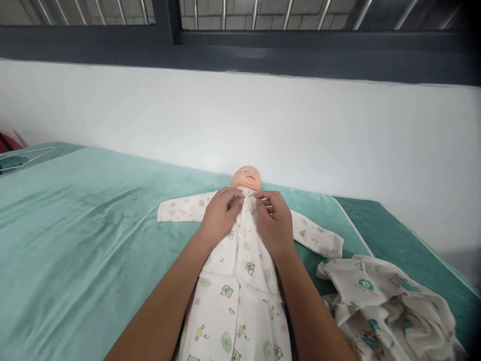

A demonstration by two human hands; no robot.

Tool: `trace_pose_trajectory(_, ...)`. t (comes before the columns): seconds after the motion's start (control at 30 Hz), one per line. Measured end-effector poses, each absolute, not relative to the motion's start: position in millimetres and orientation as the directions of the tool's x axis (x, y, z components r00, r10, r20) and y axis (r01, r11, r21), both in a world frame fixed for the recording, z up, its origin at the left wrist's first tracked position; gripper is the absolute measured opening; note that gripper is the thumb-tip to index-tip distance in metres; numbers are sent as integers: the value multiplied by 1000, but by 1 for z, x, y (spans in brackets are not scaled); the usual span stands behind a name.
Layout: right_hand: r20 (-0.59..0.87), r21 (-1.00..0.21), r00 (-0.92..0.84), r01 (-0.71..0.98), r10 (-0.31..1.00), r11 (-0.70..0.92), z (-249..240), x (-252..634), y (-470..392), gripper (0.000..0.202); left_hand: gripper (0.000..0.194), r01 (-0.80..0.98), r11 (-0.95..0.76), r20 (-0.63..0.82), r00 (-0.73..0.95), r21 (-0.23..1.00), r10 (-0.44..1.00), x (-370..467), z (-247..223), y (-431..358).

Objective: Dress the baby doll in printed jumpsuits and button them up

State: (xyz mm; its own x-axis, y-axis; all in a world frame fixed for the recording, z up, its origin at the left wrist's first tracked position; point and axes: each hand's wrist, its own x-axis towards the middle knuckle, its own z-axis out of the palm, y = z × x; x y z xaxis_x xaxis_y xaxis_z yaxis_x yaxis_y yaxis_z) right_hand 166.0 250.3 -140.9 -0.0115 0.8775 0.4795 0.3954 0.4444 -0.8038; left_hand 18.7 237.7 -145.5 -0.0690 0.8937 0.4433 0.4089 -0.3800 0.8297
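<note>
A baby doll (246, 176) lies on its back, its head toward the wall. It wears a white, animal-print baby jacket (250, 268) with both sleeves spread out to the sides and a button visible on the chest. Matching printed pants (233, 326) cover the lower body. My left hand (224, 208) pinches the jacket's front edge just below the doll's neck. Opposite it, my right hand (274, 215) has its fingertips closed on the other side of the jacket at the collar. My fingers partly cover the place between them.
Crumpled white printed baby clothing (394, 306) lies at the lower right. A teal cloth (93, 240) with folds covers the surface. Behind it rises a white wall (188, 115) under a dark window frame (300, 57) with metal bars. A wire hanger (30, 159) is at the far left.
</note>
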Motion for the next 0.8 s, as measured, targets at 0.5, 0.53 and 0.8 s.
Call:
trace_pose_trajectory(0.5,527,-752,-98,409,844,517,-154,170,219,26,13,265,-328,360,-84,907,929,13,-148,221)
trace_pose_trajectory(0.53,531,-751,-97,408,842,520,-154,170,220,26,13,266,-318,350,-84,910,933,13,-147,221)
trace_pose_trajectory(0.8,524,-763,-93,390,847,515,-152,172,219,22,20,305,-298,331,-60,904,942,14,-144,218)
